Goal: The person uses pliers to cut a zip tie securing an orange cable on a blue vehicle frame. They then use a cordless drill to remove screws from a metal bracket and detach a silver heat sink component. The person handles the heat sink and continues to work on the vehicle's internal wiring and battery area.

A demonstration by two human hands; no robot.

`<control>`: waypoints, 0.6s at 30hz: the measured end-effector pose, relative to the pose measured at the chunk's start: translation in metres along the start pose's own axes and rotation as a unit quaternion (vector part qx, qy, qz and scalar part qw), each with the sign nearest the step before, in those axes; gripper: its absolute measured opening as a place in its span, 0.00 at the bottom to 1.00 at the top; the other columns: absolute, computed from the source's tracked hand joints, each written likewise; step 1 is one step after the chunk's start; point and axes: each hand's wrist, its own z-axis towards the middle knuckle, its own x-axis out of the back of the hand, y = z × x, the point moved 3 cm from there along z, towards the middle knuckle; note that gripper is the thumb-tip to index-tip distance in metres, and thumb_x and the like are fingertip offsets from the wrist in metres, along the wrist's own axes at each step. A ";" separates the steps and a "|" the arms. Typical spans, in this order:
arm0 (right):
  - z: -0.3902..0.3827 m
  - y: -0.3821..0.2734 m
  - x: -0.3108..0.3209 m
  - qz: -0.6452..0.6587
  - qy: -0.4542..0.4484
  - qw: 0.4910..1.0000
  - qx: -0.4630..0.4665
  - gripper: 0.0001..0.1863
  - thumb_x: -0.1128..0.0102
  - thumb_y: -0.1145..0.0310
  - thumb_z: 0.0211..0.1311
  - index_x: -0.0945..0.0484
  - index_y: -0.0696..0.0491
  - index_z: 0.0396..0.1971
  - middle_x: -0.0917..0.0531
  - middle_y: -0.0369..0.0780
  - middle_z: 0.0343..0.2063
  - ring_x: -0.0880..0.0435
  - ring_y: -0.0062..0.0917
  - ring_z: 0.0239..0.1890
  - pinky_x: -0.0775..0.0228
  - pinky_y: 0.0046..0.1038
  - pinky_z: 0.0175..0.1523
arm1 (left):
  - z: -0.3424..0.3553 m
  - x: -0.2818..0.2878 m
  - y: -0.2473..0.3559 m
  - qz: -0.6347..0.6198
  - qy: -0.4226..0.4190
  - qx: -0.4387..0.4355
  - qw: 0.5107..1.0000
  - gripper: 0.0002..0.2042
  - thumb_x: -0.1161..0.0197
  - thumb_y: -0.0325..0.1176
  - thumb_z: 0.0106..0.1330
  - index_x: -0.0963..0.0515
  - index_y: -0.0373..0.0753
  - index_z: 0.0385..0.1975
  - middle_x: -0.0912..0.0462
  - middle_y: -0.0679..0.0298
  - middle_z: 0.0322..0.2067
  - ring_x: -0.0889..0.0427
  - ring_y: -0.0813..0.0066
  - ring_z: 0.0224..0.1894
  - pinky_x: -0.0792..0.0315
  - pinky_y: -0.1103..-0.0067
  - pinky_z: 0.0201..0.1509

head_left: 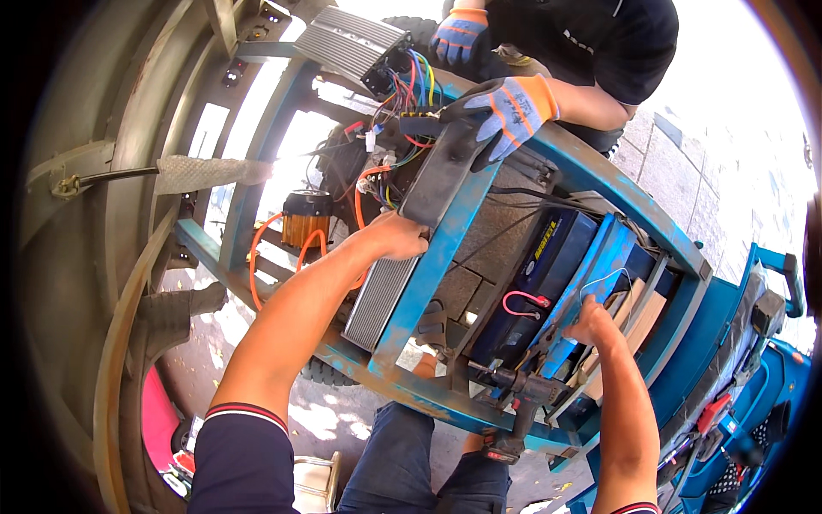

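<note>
My left hand (398, 236) is closed at the near end of a dark flat strip (441, 176), which lies along a blue metal frame (445, 257). Just below those fingers is a finned grey metal casing (378, 295). A co-worker's gloved hand (518, 111) presses on the strip's far end. To the right, my right hand (591, 323) pinches a thin pale wire (612, 275) that loops upward. It is over a blue crossbar (591, 287) beside a dark blue battery (535, 283) with a short red cable (518, 295). My fingertips there are partly hidden.
A cordless drill (518, 403) rests on the frame's near edge. At the far left stand another finned controller (353, 47) with coloured wires and a copper-coloured motor (306, 218) with orange cables. A bubble-wrapped rod (210, 171) juts in. A blue tool tray (728, 403) sits right.
</note>
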 end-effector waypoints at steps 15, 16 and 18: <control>-0.004 0.006 -0.009 -0.017 0.045 0.998 0.044 0.47 0.13 0.56 0.42 0.35 0.68 0.52 0.19 0.64 0.47 0.16 0.56 0.50 0.21 0.44 0.57 | -0.003 0.007 0.007 -0.034 -0.014 0.000 0.999 0.20 0.47 0.46 0.66 0.16 0.36 0.42 0.14 0.44 0.41 0.15 0.48 0.48 0.24 0.62 0.55; -0.002 0.011 -0.011 -0.015 0.052 0.997 0.048 0.47 0.13 0.56 0.42 0.35 0.68 0.52 0.18 0.64 0.47 0.15 0.56 0.50 0.21 0.44 0.56 | -0.002 0.011 0.007 -0.030 -0.023 0.009 0.999 0.20 0.47 0.46 0.66 0.16 0.36 0.41 0.14 0.44 0.41 0.15 0.48 0.49 0.25 0.61 0.55; 0.002 0.010 -0.013 -0.024 0.048 0.998 0.039 0.47 0.13 0.56 0.42 0.34 0.68 0.52 0.18 0.63 0.47 0.15 0.56 0.50 0.21 0.44 0.57 | -0.005 0.008 0.004 -0.038 -0.029 0.018 0.999 0.19 0.47 0.45 0.66 0.16 0.36 0.40 0.14 0.45 0.40 0.16 0.49 0.49 0.25 0.61 0.55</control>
